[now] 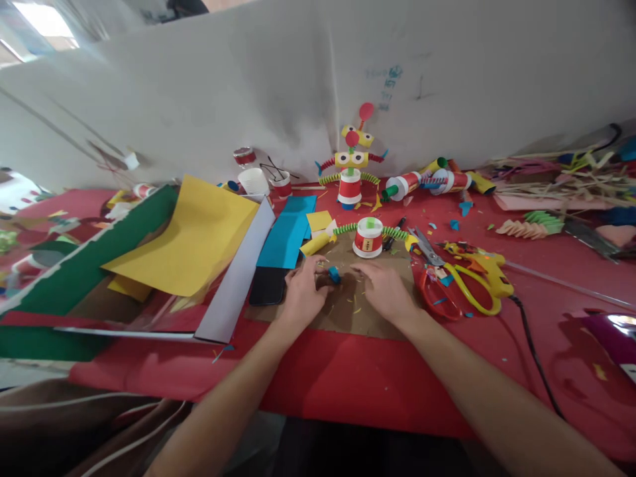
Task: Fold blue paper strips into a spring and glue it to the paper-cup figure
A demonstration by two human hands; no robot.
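My left hand (304, 291) rests over the brown cardboard (342, 315), its thumb and fingers apart. Just beyond those fingertips is a small curled blue paper piece (334, 274), which I do not see gripped. Facing it from the other side, my right hand (390, 291) has its fingers loosely stretched out and nothing visible in them. Behind both hands stands a red and white paper cup (368, 240) with folded green paper-spring arms. A yellow paper roll (315, 245) lies by the left arm's end.
Scissors (460, 285) and a yellow glue gun (489, 271) with a cord lie at right. A phone (267, 286), blue paper (288, 232) and an open box (233, 271) holding yellow paper (186, 238) are left. Finished-looking cup figures (350, 189) stand against the wall.
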